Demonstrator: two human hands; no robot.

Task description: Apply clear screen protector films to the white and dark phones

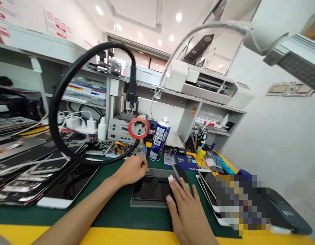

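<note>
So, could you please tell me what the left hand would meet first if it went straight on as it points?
Probably the blue-and-white aerosol can just beyond the left hand, though depth is unclear.

Round white recessed ceiling lights (178,17) burn out overhead in a bright room; the glossy black rectangular screen (152,188) shows faint reflections. Wide-angle distortion stretches the edges; pixelation masks a lower-right patch.

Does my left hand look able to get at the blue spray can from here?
Probably yes: the spray can stands just beyond the left hand, with only green mat visible between them, though the curled fingers would have to open first.
</note>
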